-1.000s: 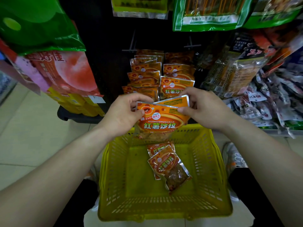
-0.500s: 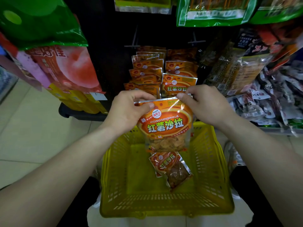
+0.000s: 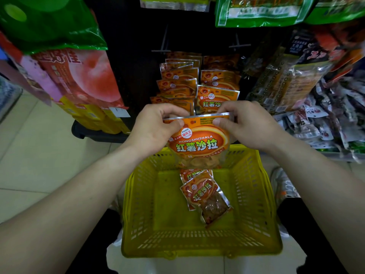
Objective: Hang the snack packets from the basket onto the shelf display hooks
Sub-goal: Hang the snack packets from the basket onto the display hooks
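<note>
— Orange packet (image 3: 199, 143), where was it?
— Mid-frame, above the yellow basket (image 3: 142, 204); your left hand (image 3: 154, 131) and right hand (image 3: 250, 126) pinched its top corners. Two more packets (image 3: 205, 196) lay inside.

The held packet (image 3: 199, 143) fronts the hung packets (image 3: 178, 82); a dark gap opens left of them, before pink bags (image 3: 83, 76). Right is crowded with dark bags (image 3: 292, 80). Basket (image 3: 142, 194) floor lies open beside two loose packets (image 3: 205, 196).

Orange snack packet (image 3: 199, 144), silver-rimmed, pale green lettering, centre frame. Yellow slotted basket (image 3: 254, 194) below. Glossy green bag (image 3: 49, 22) upper left. Beige floor tiles (image 3: 39, 155) at left.
</note>
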Demonstrator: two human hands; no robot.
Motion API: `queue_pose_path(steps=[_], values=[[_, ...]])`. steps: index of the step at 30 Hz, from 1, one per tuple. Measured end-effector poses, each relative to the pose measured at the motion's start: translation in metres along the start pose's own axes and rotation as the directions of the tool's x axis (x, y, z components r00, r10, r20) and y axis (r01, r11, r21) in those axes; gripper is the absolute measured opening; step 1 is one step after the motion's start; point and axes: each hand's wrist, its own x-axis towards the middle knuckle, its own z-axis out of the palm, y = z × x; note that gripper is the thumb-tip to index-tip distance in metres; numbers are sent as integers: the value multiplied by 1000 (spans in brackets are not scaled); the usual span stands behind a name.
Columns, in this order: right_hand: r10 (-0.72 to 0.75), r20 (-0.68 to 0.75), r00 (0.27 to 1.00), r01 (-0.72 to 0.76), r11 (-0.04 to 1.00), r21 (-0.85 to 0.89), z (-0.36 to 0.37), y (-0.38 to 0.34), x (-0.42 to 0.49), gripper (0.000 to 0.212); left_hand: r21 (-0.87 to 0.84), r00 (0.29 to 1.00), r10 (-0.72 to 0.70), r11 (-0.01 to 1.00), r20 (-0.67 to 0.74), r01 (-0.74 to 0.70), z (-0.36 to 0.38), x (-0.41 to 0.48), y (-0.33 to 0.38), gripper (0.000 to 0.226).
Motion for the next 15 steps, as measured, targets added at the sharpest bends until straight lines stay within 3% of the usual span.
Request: queue_pose_path(steps=[15], values=[[42,50,998,-44,999,32,0,1,0,7,36,999,22,999,-25,-21,2,1,-1,19]])
